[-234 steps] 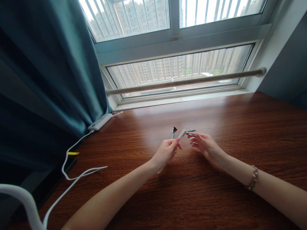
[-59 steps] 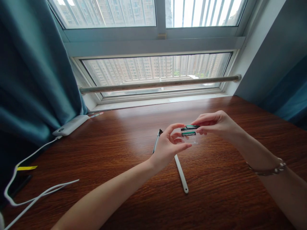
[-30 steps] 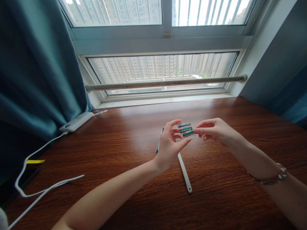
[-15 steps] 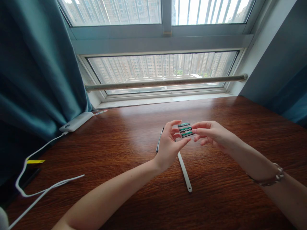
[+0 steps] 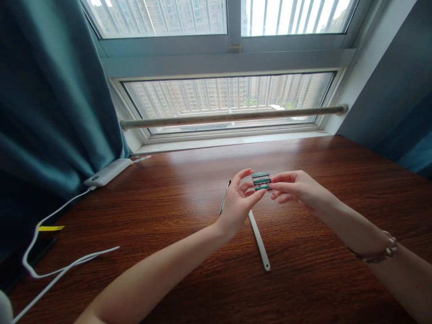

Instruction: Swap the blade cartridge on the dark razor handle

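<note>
Between my hands, above the table, is a clear holder with three green-and-black razor cartridges (image 5: 261,181) in a stack. My left hand (image 5: 238,200) grips it from the left, thumb at the lower edge and fingers at the back. From the right, my right hand (image 5: 293,186) pinches its right edge with thumb and fingertips. Below the hands a slim white handle (image 5: 259,240) with a hole at its near end lies on the table; its far end is hidden by my left hand. A thin dark-edged item (image 5: 224,196) shows just behind my left hand, mostly covered.
The brown wooden table (image 5: 168,189) runs up to a window with a metal rail (image 5: 232,118). At the left lie a white power bank (image 5: 110,172), a white cable (image 5: 67,266) and a yellow strip (image 5: 50,228). A blue curtain (image 5: 60,81) hangs beside them.
The cartridge holder has tilted slightly, and my left thumb has come onto its lower edge. My right hand has barely moved. The white handle lies where it was.
</note>
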The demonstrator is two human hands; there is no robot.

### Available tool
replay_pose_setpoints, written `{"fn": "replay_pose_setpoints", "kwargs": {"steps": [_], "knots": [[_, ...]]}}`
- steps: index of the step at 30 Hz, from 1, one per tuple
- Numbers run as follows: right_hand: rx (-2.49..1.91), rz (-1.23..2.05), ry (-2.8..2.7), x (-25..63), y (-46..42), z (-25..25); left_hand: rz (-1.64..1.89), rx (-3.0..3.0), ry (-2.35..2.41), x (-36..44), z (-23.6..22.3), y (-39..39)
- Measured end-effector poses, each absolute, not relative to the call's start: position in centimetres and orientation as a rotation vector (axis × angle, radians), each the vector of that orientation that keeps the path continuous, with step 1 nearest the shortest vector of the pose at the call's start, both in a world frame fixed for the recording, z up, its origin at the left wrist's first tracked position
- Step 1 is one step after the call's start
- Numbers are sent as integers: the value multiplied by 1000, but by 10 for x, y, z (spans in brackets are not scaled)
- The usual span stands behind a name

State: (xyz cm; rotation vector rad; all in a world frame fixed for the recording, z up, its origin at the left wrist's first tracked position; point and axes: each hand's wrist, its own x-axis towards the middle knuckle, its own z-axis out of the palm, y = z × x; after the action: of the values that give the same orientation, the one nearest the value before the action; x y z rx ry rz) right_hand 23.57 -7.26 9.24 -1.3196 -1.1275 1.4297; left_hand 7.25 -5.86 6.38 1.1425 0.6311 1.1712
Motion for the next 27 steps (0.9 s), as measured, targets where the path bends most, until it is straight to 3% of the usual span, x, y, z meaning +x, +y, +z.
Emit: {"fn": "replay_pose_setpoints", "kwargs": {"steps": [8,27], "knots": [[-1301,1386,-1113,237,-71,90,905,963,669,69,63,-53],[-1270,1532,-1078,243,-68,88,937,918,599,68,60,-51]]}}
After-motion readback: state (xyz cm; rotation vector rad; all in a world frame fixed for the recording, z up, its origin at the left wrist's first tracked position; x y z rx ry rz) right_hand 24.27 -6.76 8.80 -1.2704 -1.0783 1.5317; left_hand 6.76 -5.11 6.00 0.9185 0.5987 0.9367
